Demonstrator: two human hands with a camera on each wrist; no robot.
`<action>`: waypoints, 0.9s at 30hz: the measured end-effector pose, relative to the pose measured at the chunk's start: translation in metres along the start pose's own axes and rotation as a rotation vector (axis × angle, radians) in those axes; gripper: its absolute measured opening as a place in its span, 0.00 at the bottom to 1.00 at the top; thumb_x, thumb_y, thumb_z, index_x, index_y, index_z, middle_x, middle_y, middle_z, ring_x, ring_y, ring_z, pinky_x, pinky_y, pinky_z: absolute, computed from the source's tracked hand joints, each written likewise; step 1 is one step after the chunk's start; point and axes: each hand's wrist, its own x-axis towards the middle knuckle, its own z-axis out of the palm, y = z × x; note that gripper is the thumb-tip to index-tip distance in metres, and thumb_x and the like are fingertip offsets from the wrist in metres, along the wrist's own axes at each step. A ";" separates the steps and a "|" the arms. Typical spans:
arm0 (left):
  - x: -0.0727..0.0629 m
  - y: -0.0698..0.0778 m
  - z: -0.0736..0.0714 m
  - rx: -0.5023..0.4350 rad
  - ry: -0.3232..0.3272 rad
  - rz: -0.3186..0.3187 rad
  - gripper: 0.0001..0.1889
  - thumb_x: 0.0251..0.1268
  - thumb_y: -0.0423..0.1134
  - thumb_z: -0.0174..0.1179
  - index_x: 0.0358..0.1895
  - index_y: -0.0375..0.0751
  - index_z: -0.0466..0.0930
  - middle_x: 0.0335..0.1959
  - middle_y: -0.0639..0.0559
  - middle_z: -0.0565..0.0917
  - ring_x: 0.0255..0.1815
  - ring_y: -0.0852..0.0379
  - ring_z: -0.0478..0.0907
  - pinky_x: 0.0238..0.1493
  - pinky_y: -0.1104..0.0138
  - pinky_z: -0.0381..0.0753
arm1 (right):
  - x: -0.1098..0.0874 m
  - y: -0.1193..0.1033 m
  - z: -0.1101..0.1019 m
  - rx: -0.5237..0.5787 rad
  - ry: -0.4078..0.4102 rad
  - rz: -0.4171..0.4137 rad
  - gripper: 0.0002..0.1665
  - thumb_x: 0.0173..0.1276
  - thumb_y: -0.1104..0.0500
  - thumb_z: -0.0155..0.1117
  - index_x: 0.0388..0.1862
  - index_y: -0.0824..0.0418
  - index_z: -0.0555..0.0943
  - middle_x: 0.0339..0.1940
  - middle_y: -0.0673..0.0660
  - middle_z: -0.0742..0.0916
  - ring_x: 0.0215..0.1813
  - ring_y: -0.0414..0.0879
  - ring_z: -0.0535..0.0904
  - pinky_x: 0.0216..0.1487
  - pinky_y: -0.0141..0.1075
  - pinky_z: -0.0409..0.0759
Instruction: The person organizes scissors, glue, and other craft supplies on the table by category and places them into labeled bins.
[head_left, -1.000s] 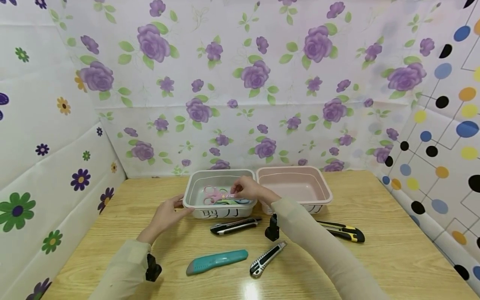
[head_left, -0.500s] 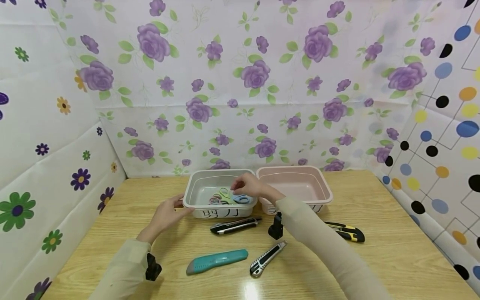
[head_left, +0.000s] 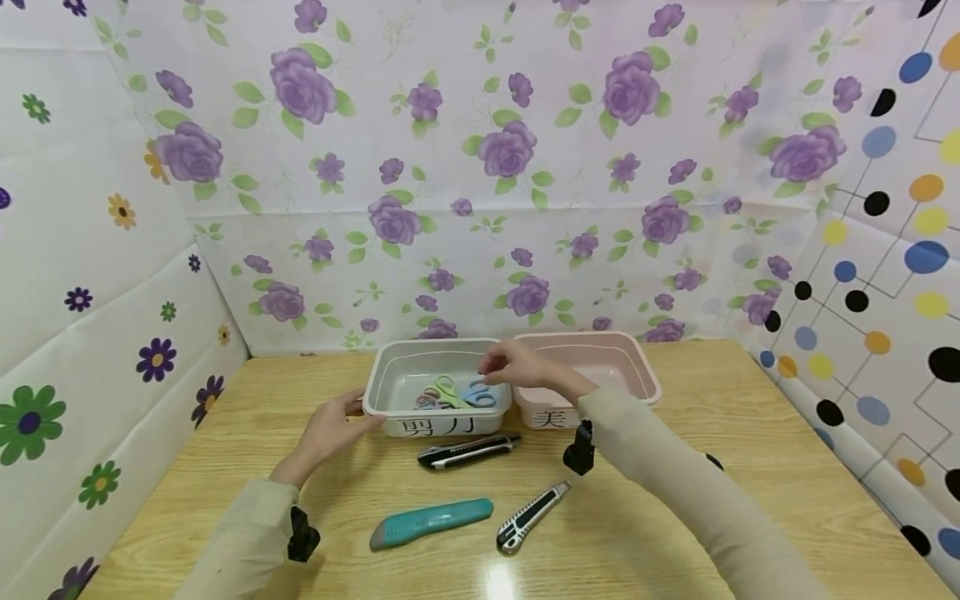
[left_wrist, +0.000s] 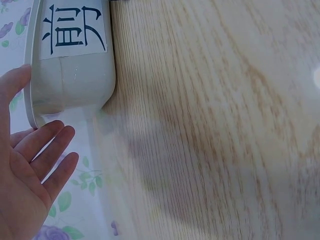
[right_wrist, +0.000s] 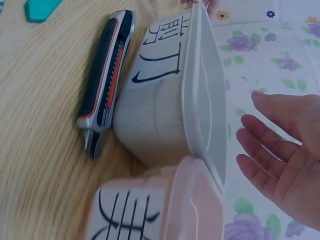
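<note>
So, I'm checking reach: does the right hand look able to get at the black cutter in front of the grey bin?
Probably yes: the right hand is empty near the right rim of the grey bin, and the black cutter lies uncovered on the table, just outside the bin.

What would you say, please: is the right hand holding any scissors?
No, the right wrist view shows the right hand with nothing in its grasp.

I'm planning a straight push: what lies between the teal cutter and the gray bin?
The black utility knife, lying on the table; the head view shows it.
</note>
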 end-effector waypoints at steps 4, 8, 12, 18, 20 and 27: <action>0.001 0.001 -0.001 0.001 0.001 -0.004 0.38 0.55 0.54 0.61 0.62 0.29 0.65 0.50 0.35 0.78 0.50 0.41 0.76 0.46 0.50 0.75 | -0.010 0.000 -0.008 -0.038 0.000 -0.034 0.06 0.60 0.67 0.62 0.35 0.69 0.81 0.30 0.57 0.84 0.33 0.43 0.79 0.37 0.31 0.77; 0.002 0.002 0.000 -0.001 -0.003 -0.008 0.38 0.54 0.54 0.62 0.62 0.31 0.65 0.50 0.36 0.78 0.50 0.42 0.76 0.46 0.51 0.75 | -0.024 0.002 -0.013 -0.073 0.005 -0.075 0.06 0.58 0.68 0.63 0.34 0.70 0.81 0.29 0.56 0.84 0.31 0.41 0.79 0.37 0.31 0.77; 0.002 0.002 -0.001 -0.001 -0.002 -0.001 0.38 0.55 0.54 0.62 0.62 0.30 0.65 0.49 0.35 0.78 0.49 0.42 0.77 0.45 0.51 0.75 | -0.038 0.007 -0.018 -0.073 0.018 -0.088 0.06 0.57 0.67 0.63 0.33 0.70 0.80 0.29 0.54 0.83 0.32 0.41 0.78 0.40 0.33 0.76; 0.002 0.001 -0.002 -0.003 -0.001 -0.001 0.38 0.54 0.54 0.62 0.62 0.30 0.65 0.50 0.36 0.78 0.49 0.42 0.77 0.45 0.51 0.76 | -0.059 0.016 -0.024 -0.078 0.042 -0.074 0.11 0.58 0.65 0.64 0.39 0.69 0.79 0.32 0.56 0.83 0.36 0.44 0.79 0.43 0.37 0.77; 0.002 0.001 -0.002 0.000 -0.005 0.001 0.38 0.54 0.54 0.62 0.62 0.30 0.65 0.50 0.35 0.78 0.49 0.42 0.77 0.45 0.51 0.76 | -0.067 0.018 -0.027 -0.090 0.047 -0.061 0.13 0.58 0.65 0.64 0.41 0.70 0.78 0.33 0.57 0.83 0.36 0.45 0.79 0.42 0.38 0.77; 0.001 0.001 -0.001 0.003 -0.009 -0.004 0.37 0.55 0.54 0.62 0.62 0.30 0.65 0.50 0.36 0.78 0.49 0.42 0.77 0.46 0.50 0.75 | -0.099 0.014 -0.032 -0.132 0.056 -0.048 0.13 0.58 0.65 0.64 0.41 0.70 0.78 0.32 0.60 0.83 0.36 0.47 0.79 0.40 0.39 0.78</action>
